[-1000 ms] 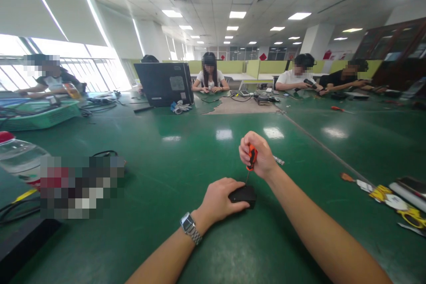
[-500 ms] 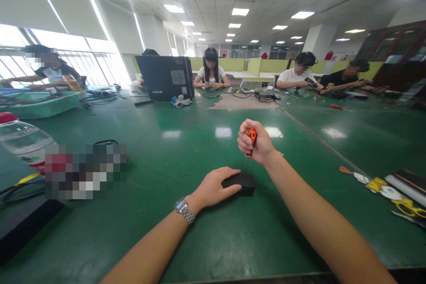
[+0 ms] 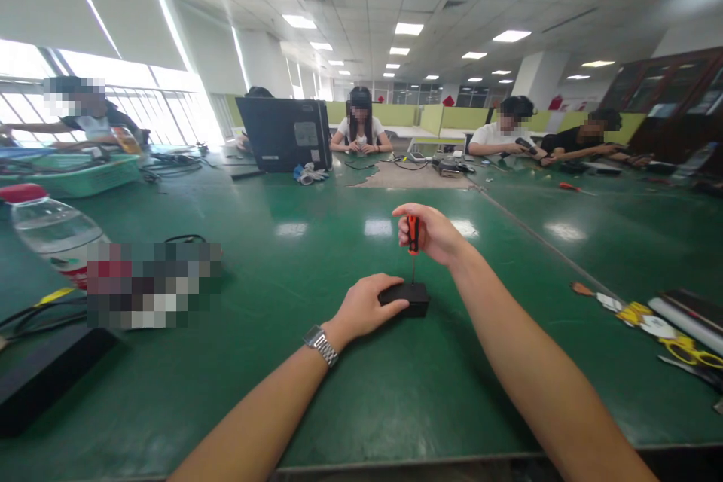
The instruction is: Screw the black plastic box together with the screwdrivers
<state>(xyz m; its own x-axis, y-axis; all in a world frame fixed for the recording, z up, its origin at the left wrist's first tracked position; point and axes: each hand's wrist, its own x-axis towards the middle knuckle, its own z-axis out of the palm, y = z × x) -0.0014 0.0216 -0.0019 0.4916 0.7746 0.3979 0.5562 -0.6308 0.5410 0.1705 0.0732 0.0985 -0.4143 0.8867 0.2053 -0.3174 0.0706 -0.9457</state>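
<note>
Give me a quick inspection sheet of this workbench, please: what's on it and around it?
Surface: green table, glossy, reflecting ceiling lights.
Job's things: black box; orange-handled screwdriver upright, tip on the box.
Clutter: plastic bottle at left; yellow scissors at right.
Hands: left hand holds the box; right hand grips the screwdriver.
Cables: black cables at left, near the bottle.
Surroundings: laptop, green basket, people seated at the far side.

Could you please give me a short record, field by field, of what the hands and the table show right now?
left hand: grips the black device, which lies on the table.
right hand: grips the screwdriver, upright, tip on the device's top.
nearby: water bottle at left, scissors at right, laptop far across.
people: several seated along the far side.
</note>
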